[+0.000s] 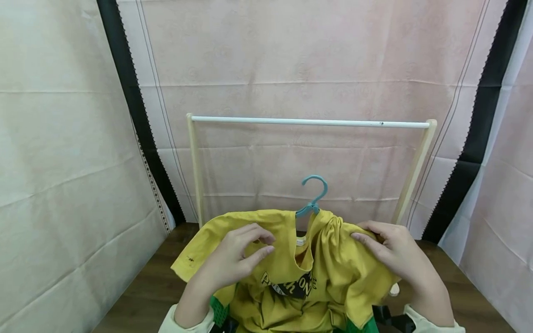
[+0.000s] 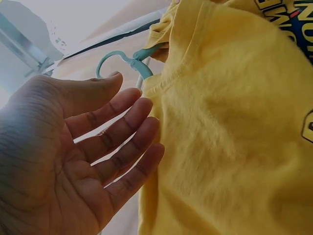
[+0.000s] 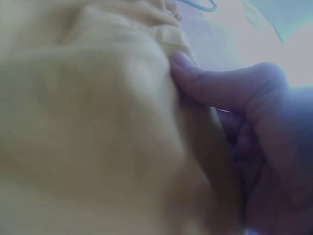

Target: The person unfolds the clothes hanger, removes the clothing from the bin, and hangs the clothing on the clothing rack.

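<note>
A yellow T-shirt (image 1: 262, 219) with dark lettering on its chest is spread in front of the person. The hook of a light-blue clothes hanger (image 1: 311, 207) rises out of its neckline; the rest of the hanger is hidden in the cloth. Over the shirt's shoulder on the left hovers the left hand (image 1: 233, 259), fingers loosely bent and holding nothing; in the left wrist view its fingertips are close to the cloth. On the other side the right hand (image 1: 397, 252) pinches the shoulder, thumb in front, where the fabric is bunched toward the collar.
Behind the shirt stands a rack with a white crossbar (image 1: 308, 121) and cream side posts (image 1: 195, 171). A dark wooden table (image 1: 143, 286) lies below. Pale cloth walls (image 1: 75, 138) with black strips enclose the space. Something green shows under the shirt.
</note>
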`<state>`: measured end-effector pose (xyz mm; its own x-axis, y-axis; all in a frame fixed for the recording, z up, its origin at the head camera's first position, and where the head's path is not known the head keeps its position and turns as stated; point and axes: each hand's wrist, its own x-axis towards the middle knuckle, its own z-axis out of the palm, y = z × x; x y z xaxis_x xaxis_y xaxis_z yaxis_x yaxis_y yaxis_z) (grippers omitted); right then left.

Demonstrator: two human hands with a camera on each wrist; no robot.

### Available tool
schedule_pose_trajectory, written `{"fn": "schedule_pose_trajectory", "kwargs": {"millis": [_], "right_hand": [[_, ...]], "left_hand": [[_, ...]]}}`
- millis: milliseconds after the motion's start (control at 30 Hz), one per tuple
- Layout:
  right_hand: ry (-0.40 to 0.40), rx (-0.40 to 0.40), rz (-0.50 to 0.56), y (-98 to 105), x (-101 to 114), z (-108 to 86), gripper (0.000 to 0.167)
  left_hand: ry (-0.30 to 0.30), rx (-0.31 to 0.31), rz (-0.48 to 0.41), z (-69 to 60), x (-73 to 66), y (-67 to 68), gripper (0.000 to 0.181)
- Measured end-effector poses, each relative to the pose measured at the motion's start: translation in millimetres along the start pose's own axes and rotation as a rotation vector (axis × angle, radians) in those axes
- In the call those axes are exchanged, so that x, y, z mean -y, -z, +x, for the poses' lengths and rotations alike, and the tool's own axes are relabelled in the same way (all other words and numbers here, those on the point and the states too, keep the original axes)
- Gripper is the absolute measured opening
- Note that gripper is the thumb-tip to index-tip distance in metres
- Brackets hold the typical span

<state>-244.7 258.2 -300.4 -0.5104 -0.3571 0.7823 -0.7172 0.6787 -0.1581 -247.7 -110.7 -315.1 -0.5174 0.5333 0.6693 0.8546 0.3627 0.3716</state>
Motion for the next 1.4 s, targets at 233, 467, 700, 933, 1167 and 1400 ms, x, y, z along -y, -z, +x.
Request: {"fn": "schedule_pose_trajectory", "kwargs": {"millis": [233,467,700,933,1167,1400], "right_hand": [[-0.03,-0.02,-0.052,3,-21,11.4,0.017],[-0.013,-0.026,-0.056,11,-39,28.7,0.016],[-0.091,0.009,-0.007,16,-51,46.7,0.007],[-0.131,-0.006,-0.062,17,-60,67.2,0.011],[-0.178,-0.023,-0.141,24,-65,87.8,0.021],[-0.261,-0.023,-0.186,27,-72,107.0,0.029]], "left_hand": [[-0.031,0.001,-0.002,0.6,3.4,-1.2,0.007],[-0.048,0.012,-0.009,0.1,5.8,-2.7,0.005],[-0.004,0.024,0.029,0.4,7.8,-1.6,0.007],[0.012,0.013,0.028,0.3,10.2,-2.0,0.005],[0.037,0.018,0.034,0.4,11.4,-0.6,0.004],[0.082,0.039,0.033,-0.4,11.5,-0.4,0.004]]}}
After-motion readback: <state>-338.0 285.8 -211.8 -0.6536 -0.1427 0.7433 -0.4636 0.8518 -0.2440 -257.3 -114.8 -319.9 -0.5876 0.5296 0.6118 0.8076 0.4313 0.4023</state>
